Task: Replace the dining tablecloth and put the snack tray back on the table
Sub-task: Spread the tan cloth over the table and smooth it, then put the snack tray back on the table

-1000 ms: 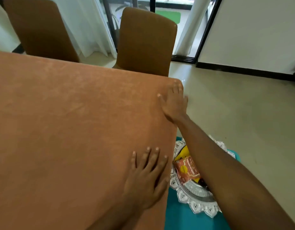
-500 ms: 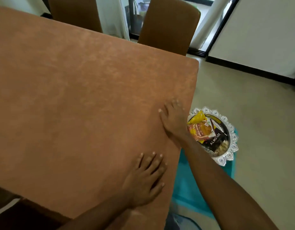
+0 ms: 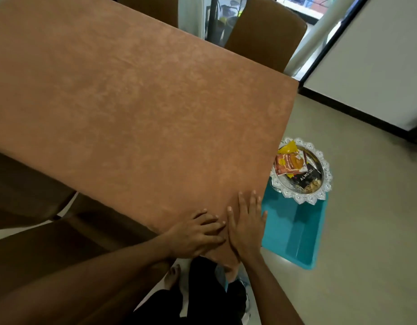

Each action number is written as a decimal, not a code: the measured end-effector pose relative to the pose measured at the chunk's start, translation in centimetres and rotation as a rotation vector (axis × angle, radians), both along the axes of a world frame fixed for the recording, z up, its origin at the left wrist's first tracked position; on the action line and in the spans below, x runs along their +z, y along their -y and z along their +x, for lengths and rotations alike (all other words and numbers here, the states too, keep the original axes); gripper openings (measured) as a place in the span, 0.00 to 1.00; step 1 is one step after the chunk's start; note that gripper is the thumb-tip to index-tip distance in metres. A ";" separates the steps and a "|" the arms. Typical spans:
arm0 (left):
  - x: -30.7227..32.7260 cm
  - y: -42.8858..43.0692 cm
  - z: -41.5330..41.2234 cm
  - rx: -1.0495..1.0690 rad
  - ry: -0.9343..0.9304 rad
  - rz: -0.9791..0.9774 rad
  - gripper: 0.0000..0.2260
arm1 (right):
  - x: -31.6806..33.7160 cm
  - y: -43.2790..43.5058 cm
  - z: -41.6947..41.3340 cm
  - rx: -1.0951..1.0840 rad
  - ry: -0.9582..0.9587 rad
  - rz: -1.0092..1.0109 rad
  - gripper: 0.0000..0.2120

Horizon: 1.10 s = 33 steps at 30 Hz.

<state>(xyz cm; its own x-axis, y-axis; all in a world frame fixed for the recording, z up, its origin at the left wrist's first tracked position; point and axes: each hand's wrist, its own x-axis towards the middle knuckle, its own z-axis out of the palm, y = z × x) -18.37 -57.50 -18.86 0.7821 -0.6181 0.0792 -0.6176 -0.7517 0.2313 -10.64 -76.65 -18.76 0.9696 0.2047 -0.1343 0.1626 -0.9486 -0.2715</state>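
Observation:
A rust-brown tablecloth [image 3: 137, 109] covers the dining table and lies smooth. At the table's near right corner my left hand [image 3: 195, 235] and my right hand [image 3: 246, 227] lie side by side, fingers straight, palms pressed flat on the cloth. The silver snack tray [image 3: 324, 181] with a scalloped rim sits off the table to the right, on a teal cloth-covered seat [image 3: 294, 233]. It holds an orange packet, a yellow packet and a black almonds packet. Its left edge is hidden behind the table's side.
Brown chairs stand at the far side [image 3: 266, 31] and at the near left [image 3: 26, 191]. Beige floor [image 3: 367, 254] stretches to the right. A white wall with dark skirting [image 3: 357, 113] and a glass door lie beyond. My legs are below the corner.
My right hand has slid back along the table's right edge to the near corner, beside my left hand. My view has swung downward and to the right, revealing the whole tray.

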 end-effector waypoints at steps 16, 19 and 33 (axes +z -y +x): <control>2.2 -1.3 5.0 0.451 -0.162 -0.087 0.28 | 0.1 4.6 -9.3 -0.095 -0.066 0.387 0.28; 1.9 0.0 8.5 0.472 -0.193 -0.070 0.29 | 0.2 5.4 -5.4 -0.318 -0.084 0.596 0.23; 1.0 15.0 32.2 0.203 -0.183 -0.140 0.25 | -3.9 21.3 21.0 -0.908 -0.099 0.656 0.26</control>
<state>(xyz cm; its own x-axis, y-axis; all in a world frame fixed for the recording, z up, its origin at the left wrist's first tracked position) 13.88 -72.48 -17.81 0.8976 -0.4409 -0.0011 -0.3965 -0.8083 0.4352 10.36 -97.95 -22.68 0.7861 -0.5128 -0.3450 -0.5660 -0.3729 -0.7353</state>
